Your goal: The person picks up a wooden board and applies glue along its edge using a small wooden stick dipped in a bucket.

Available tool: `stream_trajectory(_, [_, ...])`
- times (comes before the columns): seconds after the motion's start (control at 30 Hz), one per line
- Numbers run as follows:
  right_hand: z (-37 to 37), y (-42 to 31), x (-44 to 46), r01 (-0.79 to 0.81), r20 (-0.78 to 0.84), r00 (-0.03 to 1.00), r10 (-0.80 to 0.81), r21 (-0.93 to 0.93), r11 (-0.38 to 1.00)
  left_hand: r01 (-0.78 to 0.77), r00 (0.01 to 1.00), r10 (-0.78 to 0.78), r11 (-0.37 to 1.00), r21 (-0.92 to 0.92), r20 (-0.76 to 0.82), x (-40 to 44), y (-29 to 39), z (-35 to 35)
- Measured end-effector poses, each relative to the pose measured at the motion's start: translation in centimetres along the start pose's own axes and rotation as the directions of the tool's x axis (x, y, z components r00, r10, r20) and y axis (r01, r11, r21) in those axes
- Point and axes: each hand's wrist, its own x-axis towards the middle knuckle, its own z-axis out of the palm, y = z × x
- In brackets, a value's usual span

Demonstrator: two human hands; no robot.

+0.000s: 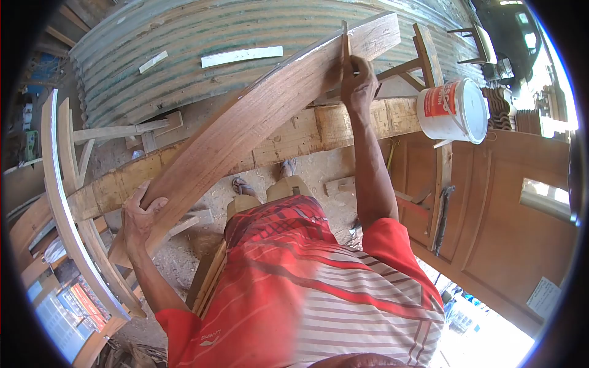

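Note:
A long reddish-brown wooden board (pixel 245 126) slants from lower left to upper right across a thick wooden beam. Whitish material shows along parts of its far edge. My left hand (pixel 140 214) grips the board near its lower left end, with the thumb on top. My right hand (pixel 359 83) is closed around a thin, flat, stick-like tool (pixel 346 40), whose exact kind I cannot make out. The tool stands across the board near its upper right end and reaches its far edge. Some of the right fingers are hidden.
The supporting beam (pixel 392 116) carries a white bucket (pixel 454 110) with a red label at right. Corrugated metal sheeting (pixel 184 86) lies beyond, with white strips (pixel 242 56) on it. A white-edged plank (pixel 58 184) stands at left, a panelled wooden door (pixel 509 190) at right.

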Motion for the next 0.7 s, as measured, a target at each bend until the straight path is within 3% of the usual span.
stream_trajectory(0.1, [0.2, -1.8, -0.8, 0.053, 0.103, 0.994, -0.048, -0.044, 0.998, -0.03, 1.0, 0.03, 0.999, -0.013, -0.003, 0.2, -0.2, 0.2])
stream_trajectory(0.23, [1.0, -4.0, -2.4, 0.257, 0.16, 0.954, -0.254, 0.001, 0.966, 0.005, 1.0, -0.005, 1.0, -0.01, 0.016, -0.2, 0.3, 0.1])
stream_trajectory(0.4, [1.1, -8.9, -5.2, 0.287, 0.358, 0.882, -0.308, 0.112, 0.952, -0.021, 1.0, 0.021, 1.0, -0.011, -0.013, -0.7, 0.3, 0.3])
stream_trajectory(0.5, [-0.1, -12.8, -6.4, 0.108, 0.389, 0.889, -0.241, 0.334, 0.936, -0.005, 0.997, 0.005, 1.0, 0.004, -0.076, -1.9, 1.2, 0.3])
stream_trajectory(0.57, [-1.8, -14.2, -6.3, -0.026, 0.39, 0.912, -0.126, 0.361, 0.932, -0.028, 0.988, 0.034, 0.999, 0.04, -0.151, -2.9, 1.5, 0.8])
stream_trajectory(0.63, [-3.3, -14.1, -6.1, -0.033, 0.363, 0.927, -0.095, 0.331, 0.943, -0.106, 0.96, 0.131, 0.988, 0.114, -0.248, -3.6, 1.2, 2.0])
stream_trajectory(0.7, [-4.4, -13.3, -6.5, 0.057, 0.298, 0.94, -0.164, 0.339, 0.939, -0.164, 0.906, 0.229, 0.965, 0.204, -0.355, -3.9, 1.8, 3.8])
